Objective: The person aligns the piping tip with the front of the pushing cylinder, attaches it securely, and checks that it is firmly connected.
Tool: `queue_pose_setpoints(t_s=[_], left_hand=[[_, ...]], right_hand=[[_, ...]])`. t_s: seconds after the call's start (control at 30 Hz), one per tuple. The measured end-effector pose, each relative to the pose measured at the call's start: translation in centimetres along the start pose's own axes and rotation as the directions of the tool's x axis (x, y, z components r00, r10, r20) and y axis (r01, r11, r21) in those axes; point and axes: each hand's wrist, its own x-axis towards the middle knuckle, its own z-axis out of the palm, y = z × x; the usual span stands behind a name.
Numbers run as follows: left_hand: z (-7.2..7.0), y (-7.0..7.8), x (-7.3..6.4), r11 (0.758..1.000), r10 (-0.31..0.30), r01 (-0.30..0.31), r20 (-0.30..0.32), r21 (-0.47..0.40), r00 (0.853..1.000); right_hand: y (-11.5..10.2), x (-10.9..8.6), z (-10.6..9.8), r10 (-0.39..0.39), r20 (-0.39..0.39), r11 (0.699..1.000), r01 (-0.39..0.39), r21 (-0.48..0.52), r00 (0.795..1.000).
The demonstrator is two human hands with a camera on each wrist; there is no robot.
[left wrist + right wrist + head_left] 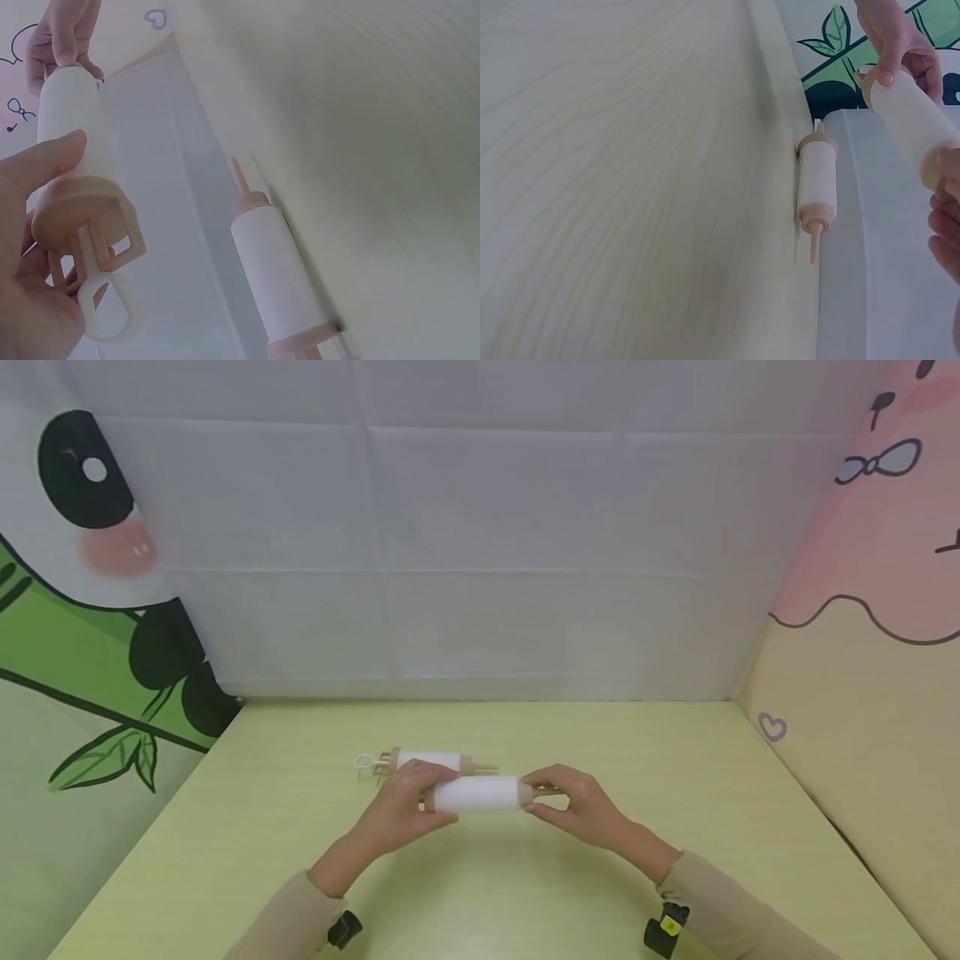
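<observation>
Level above the table, both hands hold a piping syringe (483,794) with a white barrel and tan ends. My left hand (397,808) grips its handle end, thumb and fingers around the barrel beside the tan collar. In the left wrist view, tan finger loops (129,232) and a white pull ring (88,315) stick out past that hand. My right hand (583,806) pinches the tan nozzle end, and the thin nozzle (549,792) passes between its fingers. A second, matching piping syringe (431,760) lies on the table just behind, nozzle to the right.
The pale yellow wood-grain table (480,893) reaches back to a white cloth wall (487,568). Printed cartoon panels (120,643) stand along the left and right sides. Dark wrist cameras (666,931) sit on both sleeves.
</observation>
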Motion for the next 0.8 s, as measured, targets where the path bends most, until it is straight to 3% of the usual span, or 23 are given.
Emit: queue_pose_setpoints(t_s=[0.23,0.5,0.8], left_hand=[[-0.7,-0.2,-0.3,0.996,-0.031,0.036,0.059,-0.078,0.998],[-1.8,-0.8,-1.1,0.994,-0.076,0.084,0.106,-0.074,0.991],[-2.6,-2.6,-2.8,0.986,-0.138,0.147,0.101,-0.084,0.985]], right_hand=[[-0.1,0.2,0.1,0.053,0.011,0.999,-0.053,0.014,0.999],[0.3,0.0,-0.3,-0.002,-0.022,0.995,0.000,-0.099,1.000],[0.5,-0.9,-1.6,0.026,-0.010,0.990,-0.027,-0.136,1.000]])
